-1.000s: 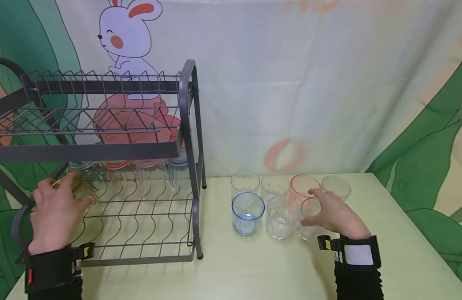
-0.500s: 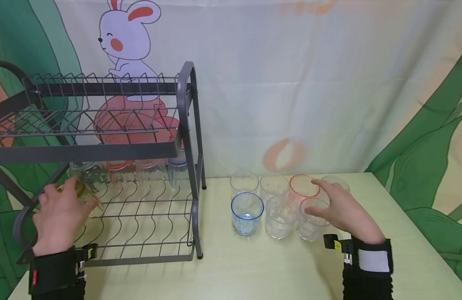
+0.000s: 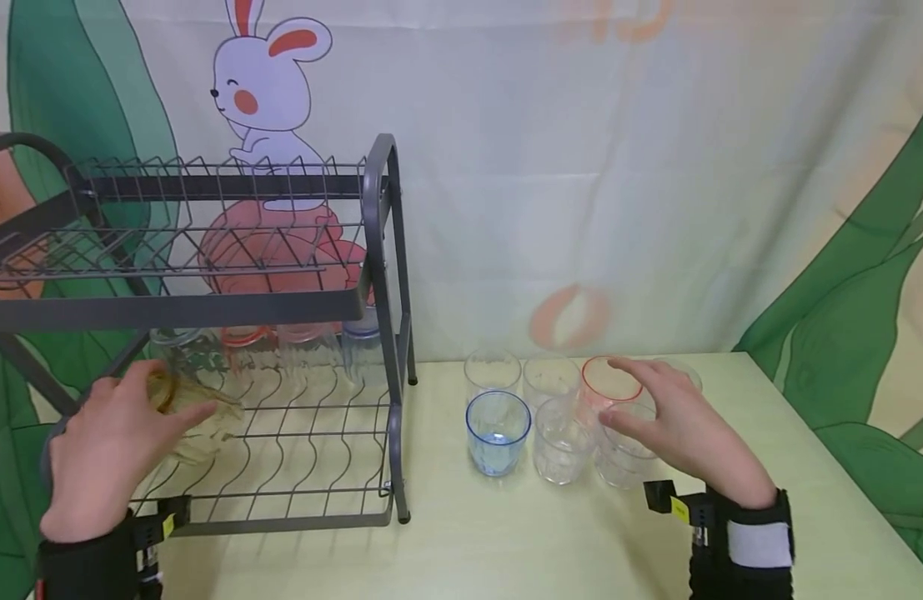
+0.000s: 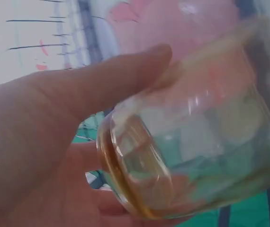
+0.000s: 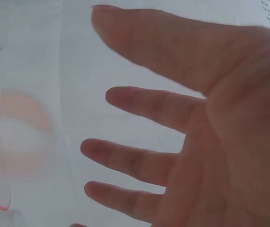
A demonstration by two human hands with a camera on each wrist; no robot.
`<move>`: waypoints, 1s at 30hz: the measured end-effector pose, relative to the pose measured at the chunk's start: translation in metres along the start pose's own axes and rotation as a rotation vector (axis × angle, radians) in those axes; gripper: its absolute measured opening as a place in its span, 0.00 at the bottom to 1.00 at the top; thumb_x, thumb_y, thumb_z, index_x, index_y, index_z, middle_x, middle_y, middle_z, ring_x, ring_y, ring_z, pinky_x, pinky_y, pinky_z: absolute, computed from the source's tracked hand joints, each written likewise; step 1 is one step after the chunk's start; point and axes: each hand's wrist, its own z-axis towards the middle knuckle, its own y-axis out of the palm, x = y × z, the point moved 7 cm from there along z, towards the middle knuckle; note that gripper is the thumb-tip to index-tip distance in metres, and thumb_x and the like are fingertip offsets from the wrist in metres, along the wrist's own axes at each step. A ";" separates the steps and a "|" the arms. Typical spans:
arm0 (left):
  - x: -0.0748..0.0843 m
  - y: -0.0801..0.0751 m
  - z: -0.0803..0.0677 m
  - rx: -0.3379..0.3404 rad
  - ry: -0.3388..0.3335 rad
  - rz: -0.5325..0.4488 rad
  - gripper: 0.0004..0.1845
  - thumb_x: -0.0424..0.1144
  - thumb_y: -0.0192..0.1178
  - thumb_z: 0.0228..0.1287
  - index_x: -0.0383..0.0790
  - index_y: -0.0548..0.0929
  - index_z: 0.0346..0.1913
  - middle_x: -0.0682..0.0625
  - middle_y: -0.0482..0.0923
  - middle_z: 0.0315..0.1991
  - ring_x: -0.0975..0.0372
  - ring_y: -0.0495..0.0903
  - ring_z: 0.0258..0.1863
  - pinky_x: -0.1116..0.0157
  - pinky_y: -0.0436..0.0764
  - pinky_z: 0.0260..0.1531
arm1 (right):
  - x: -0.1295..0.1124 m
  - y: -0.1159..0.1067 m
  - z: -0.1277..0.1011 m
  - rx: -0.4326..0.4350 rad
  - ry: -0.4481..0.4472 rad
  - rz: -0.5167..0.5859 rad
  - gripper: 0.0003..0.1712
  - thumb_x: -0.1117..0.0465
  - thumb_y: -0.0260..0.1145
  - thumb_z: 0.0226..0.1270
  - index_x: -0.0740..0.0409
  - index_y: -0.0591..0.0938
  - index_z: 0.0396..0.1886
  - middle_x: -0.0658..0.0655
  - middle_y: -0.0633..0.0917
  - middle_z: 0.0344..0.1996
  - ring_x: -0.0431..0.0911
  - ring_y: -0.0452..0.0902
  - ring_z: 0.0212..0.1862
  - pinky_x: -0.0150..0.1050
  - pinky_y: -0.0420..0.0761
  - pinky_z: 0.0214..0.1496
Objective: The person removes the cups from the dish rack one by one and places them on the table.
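My left hand (image 3: 119, 446) grips a yellowish glass (image 3: 206, 421) over the lower shelf of the dark wire rack (image 3: 303, 310). The glass lies tilted on its side, its base end towards the right. In the left wrist view the thumb lies along the top of the glass (image 4: 196, 142) and fingers show beneath its amber rim. My right hand (image 3: 682, 429) hovers over the clear glasses at the right, fingers spread and nothing in its grasp. Under it stand a clear glass (image 3: 624, 462) and a red-rimmed glass (image 3: 607, 396); its palm (image 5: 239, 123) faces the right wrist camera.
Upside-down glasses, one with a red band (image 3: 247, 354) and one blue (image 3: 363, 346), line the back of the lower shelf. A blue-rimmed glass (image 3: 499, 437) and several clear glasses stand on the pale table (image 3: 469, 550). A printed curtain (image 3: 656, 208) hangs behind.
The left hand has drawn the yellowish glass rightward and towards me, so more of it shows. The right hand has drawn back from the front clear glass, moving slightly right, its fingers opening wider.
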 end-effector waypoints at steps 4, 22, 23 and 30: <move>0.070 -0.050 -0.046 -0.105 0.034 -0.079 0.60 0.80 0.48 0.53 0.30 0.56 0.71 0.28 0.63 0.49 0.34 0.65 0.46 0.33 0.63 0.37 | -0.003 -0.001 0.000 0.037 -0.039 0.029 0.38 0.41 0.65 0.67 0.50 0.69 0.71 0.59 0.72 0.64 0.59 0.61 0.67 0.63 0.67 0.61; 0.169 -0.048 -0.082 -0.418 0.245 -0.408 0.41 0.66 0.61 0.60 0.39 0.66 0.64 0.40 0.74 0.53 0.53 0.78 0.45 0.60 0.80 0.30 | -0.024 -0.006 0.003 0.096 -0.148 0.126 0.37 0.44 0.71 0.62 0.47 0.72 0.68 0.52 0.73 0.63 0.52 0.65 0.66 0.56 0.71 0.61; 0.173 -0.046 -0.084 -0.434 0.256 -0.445 0.40 0.65 0.62 0.60 0.40 0.66 0.64 0.41 0.74 0.53 0.53 0.78 0.46 0.61 0.80 0.31 | -0.026 -0.006 0.002 0.093 -0.151 0.131 0.37 0.43 0.71 0.62 0.48 0.72 0.68 0.51 0.72 0.64 0.52 0.65 0.66 0.56 0.72 0.60; 0.200 -0.035 -0.097 -0.497 0.312 -0.525 0.35 0.62 0.63 0.61 0.44 0.67 0.63 0.44 0.72 0.57 0.50 0.75 0.55 0.56 0.80 0.40 | -0.044 0.000 -0.002 0.086 -0.221 0.152 0.38 0.44 0.73 0.60 0.47 0.73 0.68 0.50 0.72 0.64 0.50 0.67 0.64 0.54 0.73 0.59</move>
